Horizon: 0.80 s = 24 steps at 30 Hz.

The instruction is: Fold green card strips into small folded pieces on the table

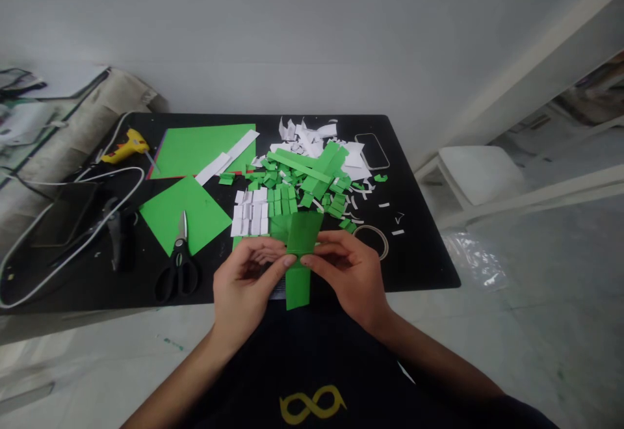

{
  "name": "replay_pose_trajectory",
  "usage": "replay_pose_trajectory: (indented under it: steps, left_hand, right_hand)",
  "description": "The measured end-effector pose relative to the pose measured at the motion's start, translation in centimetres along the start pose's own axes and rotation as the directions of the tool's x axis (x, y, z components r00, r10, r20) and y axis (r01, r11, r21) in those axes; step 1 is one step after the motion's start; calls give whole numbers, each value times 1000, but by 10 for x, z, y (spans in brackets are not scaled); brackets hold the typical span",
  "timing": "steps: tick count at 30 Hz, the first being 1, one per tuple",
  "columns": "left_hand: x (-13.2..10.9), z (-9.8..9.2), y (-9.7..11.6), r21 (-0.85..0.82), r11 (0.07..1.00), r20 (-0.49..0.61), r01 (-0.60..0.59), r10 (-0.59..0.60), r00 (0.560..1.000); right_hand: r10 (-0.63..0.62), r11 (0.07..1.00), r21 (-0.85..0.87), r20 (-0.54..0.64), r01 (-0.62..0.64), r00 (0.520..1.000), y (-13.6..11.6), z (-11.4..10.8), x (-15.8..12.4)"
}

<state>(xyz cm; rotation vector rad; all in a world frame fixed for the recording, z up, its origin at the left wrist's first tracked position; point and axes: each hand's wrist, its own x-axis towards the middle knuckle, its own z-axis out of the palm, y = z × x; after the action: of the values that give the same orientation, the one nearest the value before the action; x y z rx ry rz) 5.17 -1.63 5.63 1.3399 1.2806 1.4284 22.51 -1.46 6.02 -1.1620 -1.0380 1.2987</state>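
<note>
Two sets of fingers, left hand [249, 277] and right hand [355, 278], pinched a green rectangular paper strip [303, 237] mid-length (steadying the crease, I guessed); black-handled metal scissors [180, 247] lay leftward.

A flat white seat [480, 174] stands right of the black rectangular table [419, 257], with crumpled clear plastic [475, 260] on the pale floor [546, 331].

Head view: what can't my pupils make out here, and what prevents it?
In the head view:
Green paper strip: its pinched edges, hidden by the left hand and right hand.
White paper scraps: partly covered by green paper pieces.
Green square sheet: near corner, hidden by the scissors.
Far-right items: blurred, cut off by the picture's edge.
</note>
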Motion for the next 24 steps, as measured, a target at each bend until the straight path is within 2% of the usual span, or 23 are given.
replay_pose_trajectory:
  steps: [9,16,24]
  left_hand:
    - [3,0,0,78,997,26,-7,5,1000]
    - [5,-3,-1,168,985,125,-51,30,992]
    - [6,-2,0,224,971,160,-85,49,986]
  right_hand:
    - [23,1000,13,56,-23,998,-5,0,1]
    - [41,998,-56,21,-39,999,-7,-1,3]
    - [54,993,-106,-9,-55,999,-1,-3,1]
